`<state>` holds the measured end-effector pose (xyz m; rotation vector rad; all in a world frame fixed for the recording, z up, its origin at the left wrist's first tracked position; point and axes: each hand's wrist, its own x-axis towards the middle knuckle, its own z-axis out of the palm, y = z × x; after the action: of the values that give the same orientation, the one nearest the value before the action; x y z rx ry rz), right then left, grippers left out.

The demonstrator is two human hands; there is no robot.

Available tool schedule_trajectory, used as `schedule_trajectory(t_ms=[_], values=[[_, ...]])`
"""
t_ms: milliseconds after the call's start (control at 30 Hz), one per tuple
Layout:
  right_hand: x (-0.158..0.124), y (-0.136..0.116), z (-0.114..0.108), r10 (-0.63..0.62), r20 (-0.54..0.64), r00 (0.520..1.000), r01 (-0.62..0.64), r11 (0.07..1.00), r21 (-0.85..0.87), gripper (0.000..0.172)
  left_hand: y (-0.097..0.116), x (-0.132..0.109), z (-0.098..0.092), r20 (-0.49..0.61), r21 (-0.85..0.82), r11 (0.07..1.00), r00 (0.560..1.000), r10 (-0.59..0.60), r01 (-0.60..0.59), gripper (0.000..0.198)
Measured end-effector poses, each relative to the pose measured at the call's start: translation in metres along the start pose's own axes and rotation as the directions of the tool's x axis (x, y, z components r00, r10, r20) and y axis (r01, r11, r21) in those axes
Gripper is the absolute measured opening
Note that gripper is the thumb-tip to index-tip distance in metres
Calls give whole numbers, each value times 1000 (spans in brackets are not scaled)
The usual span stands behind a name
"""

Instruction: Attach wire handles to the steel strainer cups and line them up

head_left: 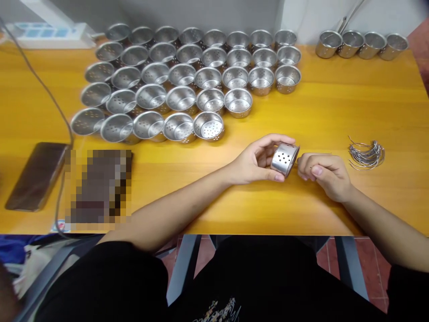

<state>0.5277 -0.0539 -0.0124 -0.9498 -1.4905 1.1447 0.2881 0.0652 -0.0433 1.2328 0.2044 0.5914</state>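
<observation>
Tilted on its side, a small perforated metal cup (283,158) is gripped between the thumb and fingers of my left hand (256,162). Its mouth faces right, toward my right hand (325,173). That hand is closed, its fingers curled and the thumb pressed against them, just beside the cup's rim. Whatever it may hold is hidden by the fingers. To the right of it lies a small pile of bent metal wires (367,154) on the table.
Rows of similar perforated cups (208,127) stand mouth up at the back left. Several more cups (369,45) line the back right, with thin rods in one. A dark phone-like slab (36,176), a blurred-out object (100,185), a cable (43,80) and a power strip (55,36) lie left.
</observation>
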Motion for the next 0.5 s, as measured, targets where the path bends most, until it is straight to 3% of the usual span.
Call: schedule_trajectory(t_ms=[500], values=[[-1,-1,-4,-35,-42,999,35,999,3,51,3,-2,0,-12,-9,1000,1000,20,-20,78]])
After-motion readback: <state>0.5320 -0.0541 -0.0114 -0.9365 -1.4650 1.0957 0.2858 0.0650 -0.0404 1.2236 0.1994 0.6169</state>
